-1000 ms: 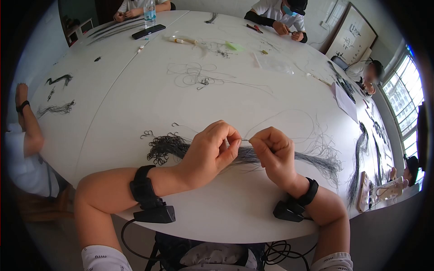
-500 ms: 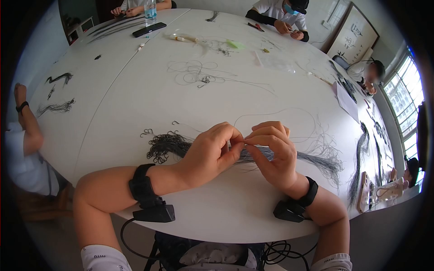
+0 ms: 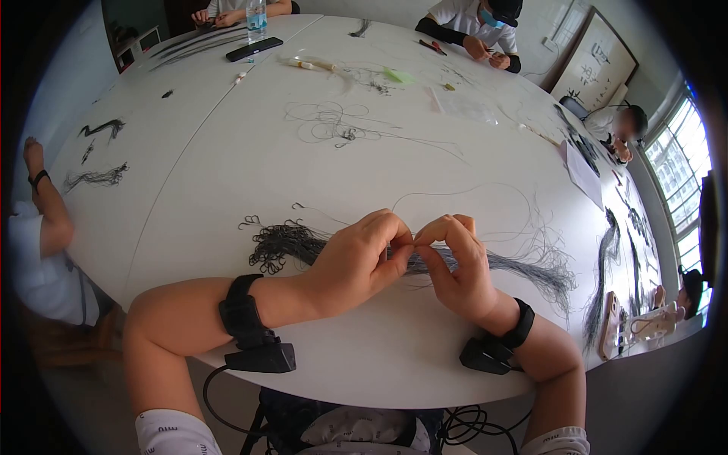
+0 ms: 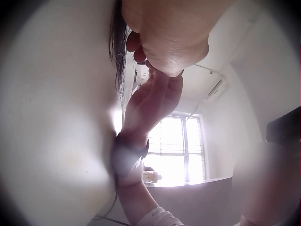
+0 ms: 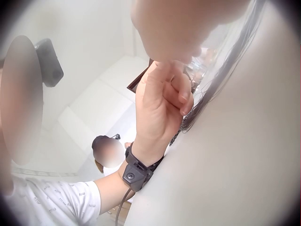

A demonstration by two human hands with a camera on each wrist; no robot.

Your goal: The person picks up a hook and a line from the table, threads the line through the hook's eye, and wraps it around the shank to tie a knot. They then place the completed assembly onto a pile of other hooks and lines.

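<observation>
In the head view my left hand (image 3: 353,262) pinches a thin fishing line between thumb and forefinger. My right hand (image 3: 461,269) meets it fingertip to fingertip and pinches at the same spot; the pinched bit is hidden. From there a loop of the line (image 3: 462,189) arcs over the table to the right. One fish hook (image 3: 298,205) lies behind the left hand, its line running toward that hand. Under both hands lies a bundle of dark fish hooks (image 3: 284,246), whose grey line tails (image 3: 531,269) fan out to the right.
Loose coiled line (image 3: 334,121) lies farther back on the white table (image 3: 227,174). Smaller hook bundles (image 3: 98,178) are at the left, with more line bundles (image 3: 603,258) at the right. A phone (image 3: 254,49) and a water bottle (image 3: 256,21) stand far back. Other people sit around.
The right hand was a little apart with curled fingers, then its fingers spread and met the left fingertips; now they curl in again. The left hand has kept its pinch.
</observation>
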